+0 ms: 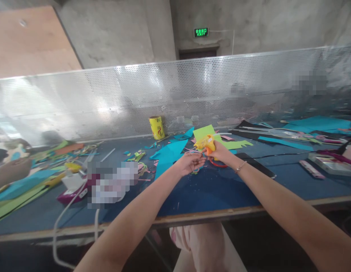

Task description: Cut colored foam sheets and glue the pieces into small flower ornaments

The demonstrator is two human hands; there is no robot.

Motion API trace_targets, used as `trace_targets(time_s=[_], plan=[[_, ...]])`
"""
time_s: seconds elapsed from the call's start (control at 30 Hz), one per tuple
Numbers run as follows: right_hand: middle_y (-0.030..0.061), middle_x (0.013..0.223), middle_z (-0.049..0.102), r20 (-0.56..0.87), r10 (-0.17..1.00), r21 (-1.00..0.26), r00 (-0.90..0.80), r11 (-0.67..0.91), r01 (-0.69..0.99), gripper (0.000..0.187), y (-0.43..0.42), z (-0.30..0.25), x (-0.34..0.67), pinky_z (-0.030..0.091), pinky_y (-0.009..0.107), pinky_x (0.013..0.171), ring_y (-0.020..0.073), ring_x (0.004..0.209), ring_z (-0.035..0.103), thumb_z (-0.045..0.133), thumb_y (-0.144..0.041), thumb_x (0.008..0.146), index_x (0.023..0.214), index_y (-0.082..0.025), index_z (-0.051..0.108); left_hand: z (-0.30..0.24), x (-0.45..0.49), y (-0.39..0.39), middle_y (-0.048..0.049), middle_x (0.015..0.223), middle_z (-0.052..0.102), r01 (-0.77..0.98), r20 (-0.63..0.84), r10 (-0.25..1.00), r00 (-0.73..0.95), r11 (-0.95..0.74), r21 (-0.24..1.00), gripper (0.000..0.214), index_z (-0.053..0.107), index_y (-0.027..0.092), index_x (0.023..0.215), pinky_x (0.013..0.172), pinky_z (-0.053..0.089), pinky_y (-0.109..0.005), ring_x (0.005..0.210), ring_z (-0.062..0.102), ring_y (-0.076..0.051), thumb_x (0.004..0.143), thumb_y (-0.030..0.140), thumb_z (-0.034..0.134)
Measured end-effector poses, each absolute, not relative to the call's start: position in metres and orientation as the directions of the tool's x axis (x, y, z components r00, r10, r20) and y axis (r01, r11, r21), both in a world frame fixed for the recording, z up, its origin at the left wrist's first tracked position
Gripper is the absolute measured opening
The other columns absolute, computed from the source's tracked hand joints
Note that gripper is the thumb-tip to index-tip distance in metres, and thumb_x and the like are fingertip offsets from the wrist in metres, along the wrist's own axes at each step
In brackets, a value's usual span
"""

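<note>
In the head view my right hand (218,152) is wrapped round the handle of a yellow hot glue gun (204,142) with an orange trigger. A pale glue stick (223,134) pokes out of its back, and its nose points left. Just below the nose is my left hand (189,163), palm partly up, with thumb and fingers pinched together. A tiny blue bit shows at the fingertips, too small to name. Light green paper (203,131) lies behind the gun, and blue paper (170,154) lies to the left behind my left hand.
A yellow cardboard tube (156,127) stands by the perforated metal screen (130,102). Purple power strip (71,194) and white cables (54,234) sit at left. A black flat device (254,166) lies right of my hands, near a clear box (332,163). Paper scraps litter the blue table (192,196).
</note>
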State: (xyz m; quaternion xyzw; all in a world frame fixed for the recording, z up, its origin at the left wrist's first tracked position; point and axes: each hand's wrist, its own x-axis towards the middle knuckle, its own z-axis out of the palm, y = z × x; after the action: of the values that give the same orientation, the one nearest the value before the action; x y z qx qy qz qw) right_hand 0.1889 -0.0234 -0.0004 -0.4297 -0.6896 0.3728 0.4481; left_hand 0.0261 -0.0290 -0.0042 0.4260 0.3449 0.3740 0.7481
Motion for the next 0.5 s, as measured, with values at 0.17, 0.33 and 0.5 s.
trace_targets(time_s=[0.17,0.33,0.5], plan=[[0.0028,0.08,0.063,0.311,0.93,-0.891,-0.196,0.357,0.28,0.028,-0.028,0.0036,0.1846,0.044,0.021,0.045,0.0088,0.046,0.053,0.054,-0.009,0.057,0.083,-0.017,0.049,-0.0069,0.0259,-0.0281,-0.0043,0.061,0.061,-0.305,-0.135,0.872,0.471,0.304,0.902,0.004,0.059,0.01,0.073,0.062,0.05,-0.021,0.057,0.059,-0.009,0.069,0.011,0.059],[0.0008,0.067,0.06,0.333,0.925,-0.874,-0.181,0.375,0.308,0.025,-0.0319,0.0058,0.1824,0.042,0.02,0.041,0.0087,0.044,0.052,0.053,-0.009,0.057,0.082,-0.016,0.05,-0.0075,0.028,-0.0285,-0.0044,0.06,0.062,-0.278,-0.094,0.901,0.423,0.228,0.933,0.002,0.058,0.009,0.068,0.061,0.05,-0.021,0.055,0.059,-0.009,0.069,0.01,0.059],[0.0003,0.063,0.059,0.342,0.923,-0.861,-0.175,0.383,0.335,0.026,-0.033,0.0071,0.1815,0.042,0.022,0.042,0.0097,0.044,0.052,0.053,-0.009,0.056,0.082,-0.015,0.051,-0.0086,0.0297,-0.0284,-0.004,0.058,0.061,-0.246,-0.056,0.921,0.386,0.161,0.956,0.006,0.058,0.01,0.066,0.059,0.049,-0.021,0.053,0.058,-0.008,0.067,0.013,0.062]])
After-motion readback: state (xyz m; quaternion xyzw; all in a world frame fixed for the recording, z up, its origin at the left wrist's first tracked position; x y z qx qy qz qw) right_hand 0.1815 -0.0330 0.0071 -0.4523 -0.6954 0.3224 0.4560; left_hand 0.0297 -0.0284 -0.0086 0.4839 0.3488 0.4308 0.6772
